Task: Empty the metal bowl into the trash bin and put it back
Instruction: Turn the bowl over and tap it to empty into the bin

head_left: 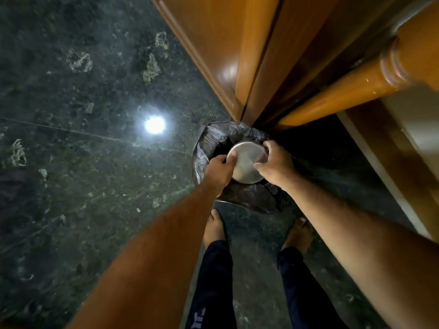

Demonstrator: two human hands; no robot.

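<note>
The metal bowl (pixel 247 162) is turned upside down, its flat shiny base facing me, directly over the trash bin (pixel 204 148), which is lined with a dark plastic bag. My left hand (pixel 219 173) grips the bowl's left rim, thumb on the base. My right hand (pixel 276 166) grips the right rim, fingers curled over the far edge. What is inside the bowl and the bin is hidden.
Tall wooden cabinet doors (pixel 213 43) stand right behind the bin. A turned wooden post (pixel 344 91) and a table edge jut in from the right. Dark green stone floor (pixel 71 162) with a lamp reflection spreads to the left. My bare feet (pixel 213 230) stand just before the bin.
</note>
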